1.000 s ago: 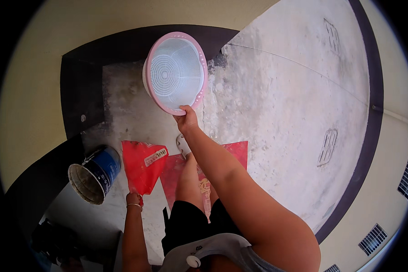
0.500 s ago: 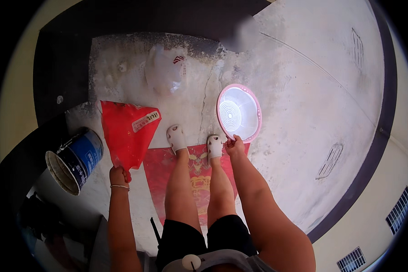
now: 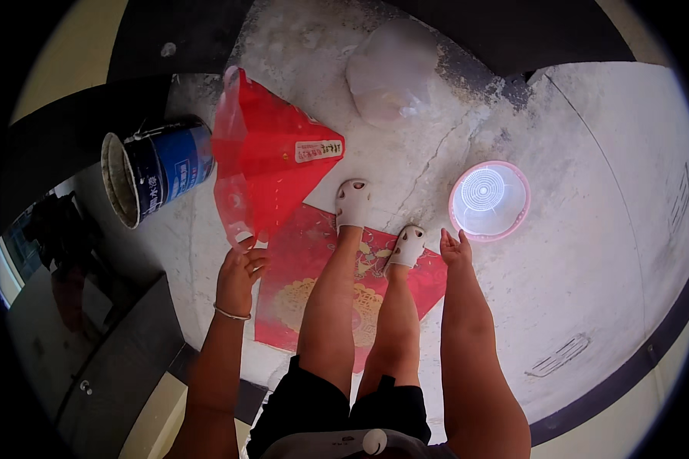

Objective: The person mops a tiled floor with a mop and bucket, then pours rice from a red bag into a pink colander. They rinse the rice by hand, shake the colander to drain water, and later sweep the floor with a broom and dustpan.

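Note:
A red plastic bag (image 3: 272,157) with a clear, see-through edge and a pale label spreads out at the left. Its lower end meets the fingertips of my left hand (image 3: 240,277), whose fingers are loosely apart. On the right is a round pink-rimmed colander (image 3: 488,200), its white perforated inside facing up. Just below its rim, my right hand (image 3: 457,249) is open with fingers spread. The fingertips are close to the rim, and nothing is gripped in them.
A dark and blue paint bucket (image 3: 161,168) lies tipped at the left. A whitish plastic bag (image 3: 394,73) rests on the concrete floor ahead. Under my feet, in light clogs (image 3: 354,200), is a red and gold mat (image 3: 283,298). Dark-based walls border the floor.
My right hand has opened and the colander has come away from it. The left hand's fist has loosened at the red bag, which has spread out. The view has turned.

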Available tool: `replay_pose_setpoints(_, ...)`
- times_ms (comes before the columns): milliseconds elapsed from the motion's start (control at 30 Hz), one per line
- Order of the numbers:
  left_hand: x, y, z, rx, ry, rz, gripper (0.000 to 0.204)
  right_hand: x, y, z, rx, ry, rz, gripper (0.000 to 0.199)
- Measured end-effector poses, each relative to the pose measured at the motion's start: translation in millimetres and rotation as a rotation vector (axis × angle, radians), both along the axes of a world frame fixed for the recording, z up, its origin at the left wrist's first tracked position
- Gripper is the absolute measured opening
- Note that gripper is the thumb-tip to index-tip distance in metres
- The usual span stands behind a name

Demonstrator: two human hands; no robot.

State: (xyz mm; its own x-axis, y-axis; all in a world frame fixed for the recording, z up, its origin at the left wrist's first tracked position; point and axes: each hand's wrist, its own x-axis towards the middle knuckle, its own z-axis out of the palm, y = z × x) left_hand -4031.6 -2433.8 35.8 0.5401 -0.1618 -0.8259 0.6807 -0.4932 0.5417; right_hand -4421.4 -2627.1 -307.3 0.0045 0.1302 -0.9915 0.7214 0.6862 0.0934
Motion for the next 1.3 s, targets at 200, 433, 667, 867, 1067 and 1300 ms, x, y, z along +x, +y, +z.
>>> replay_pose_setpoints(200,-70.0,72.3,54.3,0.063,0.203,-0.018,0.034,2.7,57.3,86.1,0.024,-0.017,0.567,0.034)
replay_pose_setpoints(433,-135.8,154.5,124.8,0.411,-0.123,-0.704,0.074,1.0,74.5,147.7,-0.087,-0.126,1.321,0.017)
replay_pose_setpoints(667,-103.4,180.3,122.6,0.732,0.096,-0.857,0.090,127.9,132.5,192.9,-0.119,-0.436,1.765,0.018)
replay_pose_setpoints(867,-60.6,223.7,116.9,0.697,-0.034,-0.864,0.092,422.0,221.5,286.8,-0.468,-0.795,1.651,0.023)
replay_pose_setpoints(1067,-8.1,283.8,119.7,0.634,0.021,-0.803,0.092,651.9,273.5,344.4,-0.712,-0.622,1.540,0.030)
replay_pose_setpoints(1300,-9.1,330.0,108.6,0.571,0.015,-0.721,0.088,757.2,277.3,345.6,-1.022,-0.067,1.549,0.029)
